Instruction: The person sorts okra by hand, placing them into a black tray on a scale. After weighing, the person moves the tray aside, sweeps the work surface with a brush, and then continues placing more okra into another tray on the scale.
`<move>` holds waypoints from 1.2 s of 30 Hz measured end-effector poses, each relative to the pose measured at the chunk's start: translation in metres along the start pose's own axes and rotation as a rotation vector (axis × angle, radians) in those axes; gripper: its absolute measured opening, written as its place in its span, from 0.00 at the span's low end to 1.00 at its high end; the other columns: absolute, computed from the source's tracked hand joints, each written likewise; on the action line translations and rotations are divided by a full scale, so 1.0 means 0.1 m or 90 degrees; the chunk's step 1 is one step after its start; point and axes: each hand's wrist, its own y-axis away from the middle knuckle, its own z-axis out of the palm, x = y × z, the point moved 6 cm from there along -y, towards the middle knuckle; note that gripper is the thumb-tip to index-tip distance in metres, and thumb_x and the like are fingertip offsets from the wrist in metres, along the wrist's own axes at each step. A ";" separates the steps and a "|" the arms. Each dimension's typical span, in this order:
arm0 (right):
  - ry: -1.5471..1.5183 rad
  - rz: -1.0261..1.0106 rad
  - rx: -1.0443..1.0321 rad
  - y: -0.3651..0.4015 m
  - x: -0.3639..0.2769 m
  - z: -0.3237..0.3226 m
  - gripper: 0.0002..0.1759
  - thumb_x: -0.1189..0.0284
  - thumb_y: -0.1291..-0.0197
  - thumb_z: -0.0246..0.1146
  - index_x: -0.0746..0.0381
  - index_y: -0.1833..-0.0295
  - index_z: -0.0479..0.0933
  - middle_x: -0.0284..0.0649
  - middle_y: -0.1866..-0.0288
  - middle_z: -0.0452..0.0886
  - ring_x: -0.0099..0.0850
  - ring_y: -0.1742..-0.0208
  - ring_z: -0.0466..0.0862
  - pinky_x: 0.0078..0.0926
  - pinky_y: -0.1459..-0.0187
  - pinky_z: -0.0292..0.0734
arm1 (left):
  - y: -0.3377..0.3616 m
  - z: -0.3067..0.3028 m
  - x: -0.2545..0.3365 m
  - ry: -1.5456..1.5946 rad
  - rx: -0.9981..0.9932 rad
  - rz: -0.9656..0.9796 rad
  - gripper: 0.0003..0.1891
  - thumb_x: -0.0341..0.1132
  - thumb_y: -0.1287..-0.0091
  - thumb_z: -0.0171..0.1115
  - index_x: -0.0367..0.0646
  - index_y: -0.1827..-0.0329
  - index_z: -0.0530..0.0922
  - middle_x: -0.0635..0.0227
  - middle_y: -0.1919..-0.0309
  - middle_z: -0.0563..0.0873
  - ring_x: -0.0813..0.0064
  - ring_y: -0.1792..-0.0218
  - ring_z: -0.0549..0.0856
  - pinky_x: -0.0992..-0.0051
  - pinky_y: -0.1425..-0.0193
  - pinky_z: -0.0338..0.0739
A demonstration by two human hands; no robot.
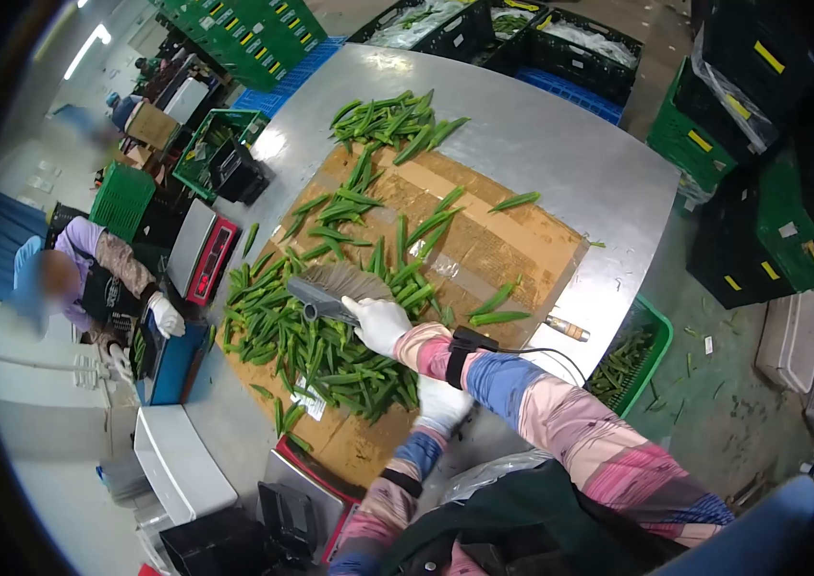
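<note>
My right hand (378, 322), in a white glove, is shut on the grey handle of a hand brush (335, 288). The brush's bristles rest on a big pile of green okra (301, 346). The pile lies on flattened cardboard (484, 250) on a metal table (560, 154). My left hand (442, 403), also gloved, sits at the near edge of the pile, on the cardboard. Its fingers are curled and I cannot see whether it holds anything. More okra is scattered across the cardboard, and a smaller heap (392, 117) lies at the far end.
A tool with a wooden handle (565, 329) lies at the cardboard's right edge. A green basket of okra (630, 360) stands on the floor to the right. A co-worker's gloved hand (169, 317) works at the left beside a red scale (205, 252). Green and black crates ring the table.
</note>
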 end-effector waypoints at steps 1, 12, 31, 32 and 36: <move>-0.016 -0.012 -0.011 0.04 -0.09 0.02 0.32 0.68 0.39 0.67 0.54 0.28 0.73 0.47 0.54 0.86 0.45 0.54 0.88 0.45 0.53 0.83 | 0.01 -0.06 -0.35 0.012 -0.004 -0.059 0.30 0.55 0.24 0.51 0.47 0.25 0.70 0.58 0.30 0.78 0.62 0.28 0.75 0.60 0.23 0.68; -0.079 -0.058 0.218 0.23 0.33 -1.80 0.27 0.70 0.40 0.66 0.57 0.33 0.78 0.52 0.45 0.84 0.49 0.42 0.83 0.41 0.39 0.78 | 0.05 -1.97 0.07 -0.681 0.101 0.076 0.31 0.55 0.32 0.65 0.52 0.28 0.77 0.55 0.47 0.85 0.52 0.42 0.81 0.52 0.32 0.70; 0.208 -0.049 0.101 0.29 0.46 0.10 0.38 0.67 0.42 0.70 0.65 0.27 0.69 0.48 0.52 0.84 0.47 0.51 0.84 0.42 0.50 0.81 | 1.16 -0.51 0.57 -0.279 0.278 0.007 0.15 0.39 0.34 0.71 0.48 0.46 0.85 0.66 0.40 0.85 0.56 0.31 0.77 0.43 0.21 0.59; 0.181 -0.030 0.065 0.30 0.31 0.12 0.38 0.67 0.42 0.70 0.65 0.27 0.68 0.48 0.52 0.83 0.47 0.50 0.83 0.42 0.48 0.81 | 1.23 -0.41 0.55 -0.285 0.254 -0.001 0.17 0.40 0.33 0.70 0.48 0.43 0.84 0.65 0.37 0.84 0.56 0.30 0.75 0.43 0.21 0.59; 0.055 -0.095 0.081 0.59 0.04 -0.10 0.34 0.68 0.42 0.70 0.61 0.29 0.72 0.45 0.50 0.84 0.47 0.49 0.82 0.44 0.46 0.79 | 1.34 -0.18 0.44 -0.329 0.120 -0.016 0.28 0.43 0.31 0.67 0.47 0.29 0.74 0.56 0.29 0.76 0.49 0.25 0.69 0.45 0.20 0.57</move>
